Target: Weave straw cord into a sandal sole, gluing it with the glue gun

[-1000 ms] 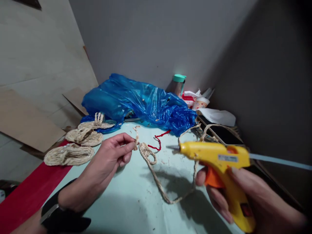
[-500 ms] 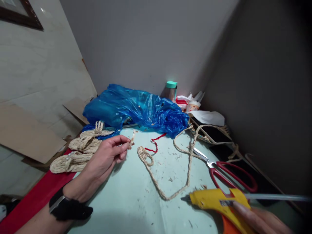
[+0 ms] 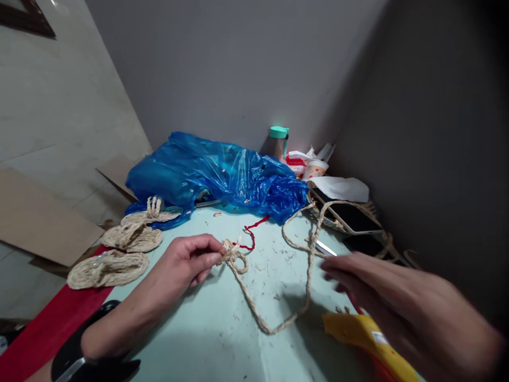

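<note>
My left hand (image 3: 194, 260) is closed in a pinch on a small straw piece (image 3: 237, 243) with pale wispy ends. It is beside the coiled end of a braided straw cord (image 3: 274, 330); whether the two touch I cannot tell. The cord loops across the table towards the right. My right hand (image 3: 409, 302), blurred, is over the right side with fingers stretched out and nothing visible in them. Below it lies a yellow hot glue gun (image 3: 350, 330), partly hidden. The hand also covers most of the scissors (image 3: 326, 248), leaving part of the blades showing.
Woven straw sandals (image 3: 107, 269) line the left edge over red cloth (image 3: 51, 329). A blue plastic bag (image 3: 214, 170) sprawls at the back, near a green-lidded bottle (image 3: 278, 142) and a paper cup (image 3: 316, 168). Red yarn (image 3: 251, 233) and a phone (image 3: 358, 215) lie on the pale table (image 3: 207, 329).
My right hand has let go of the glue gun, which now lies at the lower right, and has moved up over the scissors. My left hand has brought the straw piece to the coiled cord end.
</note>
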The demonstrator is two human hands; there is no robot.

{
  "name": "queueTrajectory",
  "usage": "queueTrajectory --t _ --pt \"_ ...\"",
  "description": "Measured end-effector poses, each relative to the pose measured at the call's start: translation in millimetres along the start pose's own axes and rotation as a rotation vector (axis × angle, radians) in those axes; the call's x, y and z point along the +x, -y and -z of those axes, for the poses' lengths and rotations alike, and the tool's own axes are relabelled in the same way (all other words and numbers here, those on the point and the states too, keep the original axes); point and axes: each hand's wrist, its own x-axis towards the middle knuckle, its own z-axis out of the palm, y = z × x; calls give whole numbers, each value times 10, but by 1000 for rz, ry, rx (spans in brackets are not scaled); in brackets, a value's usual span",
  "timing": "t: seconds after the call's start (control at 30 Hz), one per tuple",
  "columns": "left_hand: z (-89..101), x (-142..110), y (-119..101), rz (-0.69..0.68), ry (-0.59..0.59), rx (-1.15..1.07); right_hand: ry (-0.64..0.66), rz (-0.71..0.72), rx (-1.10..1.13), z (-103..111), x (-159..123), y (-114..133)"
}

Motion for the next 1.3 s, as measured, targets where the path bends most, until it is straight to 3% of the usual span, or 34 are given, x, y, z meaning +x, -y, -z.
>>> queueTrajectory --t 0.07,0.13,0.2,0.37,0.63,0.77,0.97,1.17,1.3 --pt "-39 -29 -37 -46 38 60 181 155 -30 -172 384 246" --pt "-56 -39 -55 -133 79 189 219 221 24 -323 663 340" --pt "-58 -25 -47 -210 84 344 246 197 23 -434 806 301" --pt "-47 82 42 -151 -14 413 471 164 -148 -634 849 78" --pt "46 157 110 20 -93 268 639 381 -174 -934 1057 -35" --pt "99 168 149 63 -82 162 695 414 -201 -1030 1078 -52" --pt "80 151 206 80 -25 -21 727 411 -203 -933 1039 41" --pt "-148 52 132 63 46 -199 657 318 26 -616 789 63" --pt "-301 34 98 25 69 -198 662 267 67 -487 603 48"
